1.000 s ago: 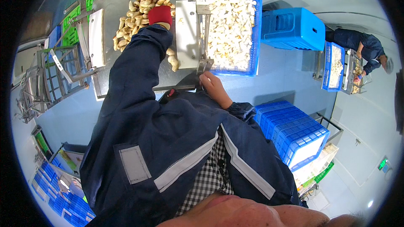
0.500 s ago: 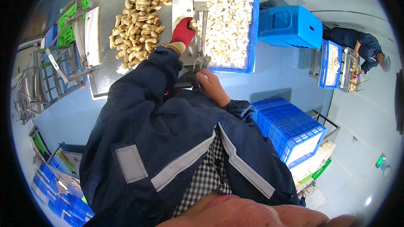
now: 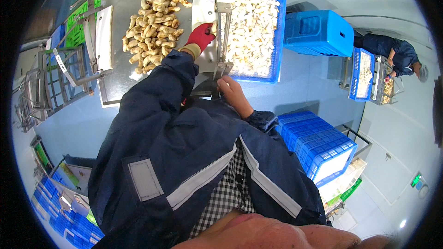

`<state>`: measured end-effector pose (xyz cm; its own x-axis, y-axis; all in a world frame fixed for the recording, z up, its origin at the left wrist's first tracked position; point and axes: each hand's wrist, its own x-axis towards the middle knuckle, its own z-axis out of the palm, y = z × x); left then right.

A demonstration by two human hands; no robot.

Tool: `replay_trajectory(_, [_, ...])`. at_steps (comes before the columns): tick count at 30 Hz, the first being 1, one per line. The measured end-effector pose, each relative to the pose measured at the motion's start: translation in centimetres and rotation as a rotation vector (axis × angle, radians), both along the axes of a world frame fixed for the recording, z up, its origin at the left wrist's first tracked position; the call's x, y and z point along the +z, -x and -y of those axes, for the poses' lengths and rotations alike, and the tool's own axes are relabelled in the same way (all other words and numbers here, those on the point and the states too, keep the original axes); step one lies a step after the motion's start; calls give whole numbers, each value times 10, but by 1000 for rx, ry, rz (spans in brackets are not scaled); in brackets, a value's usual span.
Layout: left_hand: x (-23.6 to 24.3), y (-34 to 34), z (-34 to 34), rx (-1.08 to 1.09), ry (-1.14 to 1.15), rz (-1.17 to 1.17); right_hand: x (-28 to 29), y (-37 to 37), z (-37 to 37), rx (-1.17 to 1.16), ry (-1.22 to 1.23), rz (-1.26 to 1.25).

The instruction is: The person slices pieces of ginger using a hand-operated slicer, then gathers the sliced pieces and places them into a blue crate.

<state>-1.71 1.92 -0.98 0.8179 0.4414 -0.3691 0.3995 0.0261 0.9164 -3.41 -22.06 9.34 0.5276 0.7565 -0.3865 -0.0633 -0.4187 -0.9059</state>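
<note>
My left hand [image 3: 201, 35], in a red glove with a pale cuff, is closed on a pale mushroom [image 3: 213, 28]. It holds the mushroom over a white board [image 3: 201, 13], against the left side of a long metal bar [image 3: 225, 34]. My bare right hand [image 3: 234, 96] has its fingers curled at the near end of that bar, where a metal block sits; its fingertips are partly hidden. Left of the board, a heap of brownish, stubby mushrooms [image 3: 154, 37] lies on the steel table [image 3: 115, 83]. Right of the bar, a blue crate [image 3: 280, 32] is full of pale cut mushroom pieces [image 3: 251, 32].
A blue plastic bin [image 3: 318, 32] stands right of the crate. Stacked blue crates [image 3: 318, 143] are at my right side. Metal frames [image 3: 60, 80] stand at the left. Far right, a co-worker [image 3: 397, 55] in dark clothes bends over a similar table and crate.
The mushroom in my left hand now shows more upright beside the bar, and the gloved fingers have shifted slightly. My right hand stays at the bar's near end. The whole view has shifted a little.
</note>
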Motion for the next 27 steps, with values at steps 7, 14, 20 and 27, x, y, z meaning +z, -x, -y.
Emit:
replay_trajectory(7, [2,-5,6,53,-309,-166,23,-1,-7,-57,-23,-34])
replay_trajectory(14, [21,-7,0,-36,-85,-275,57,-7,-19,-131,2,-15])
replay_trajectory(20, [35,-22,18,57,126,-119,-24,6,9,-123,9,160])
replay_trajectory(27, [12,-7,0,84,-26,-218,58,-5,-20,-114,-44,-50])
